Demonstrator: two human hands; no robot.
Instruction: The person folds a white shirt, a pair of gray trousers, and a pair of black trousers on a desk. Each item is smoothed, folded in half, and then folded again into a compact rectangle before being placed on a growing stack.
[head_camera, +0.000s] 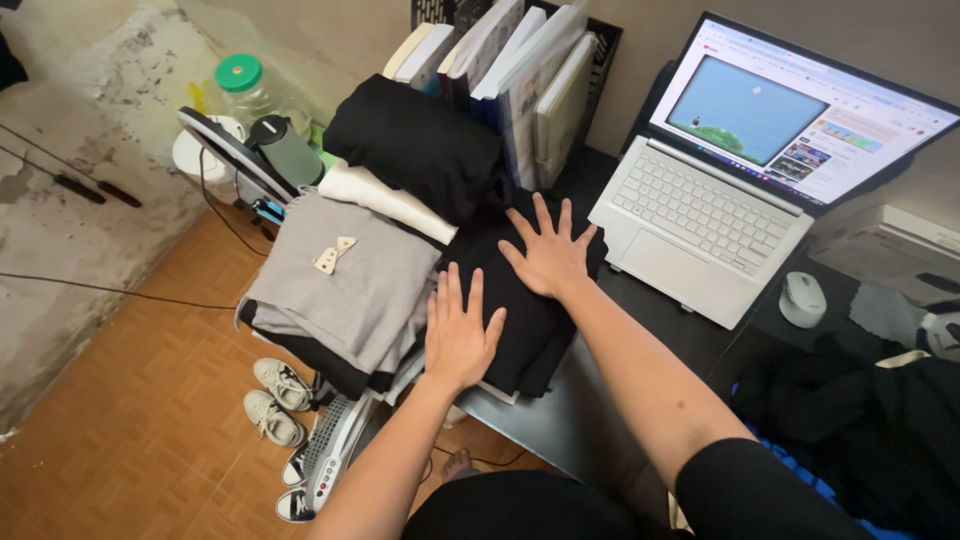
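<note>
Head view: left hand (458, 335) and right hand (548, 252) press flat, released, on black garment (520, 320) atop dark desk (560, 420).

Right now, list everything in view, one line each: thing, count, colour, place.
black folded garment: 1, black, desk centre, under both hands
grey folded garment: 1, grey with cream bow, left pile
cream garment: 1, cream, behind the grey one
black bundle: 1, black, on top at the back
books: several, mostly white, upright behind the clothes
laptop: 1, silver, open, right
mouse: 1, white, right of laptop
jar: 1, clear, green lid, far left
sneakers: 2, off-white, floor
left hand: flat on black garment
right hand: flat on black garment
</note>
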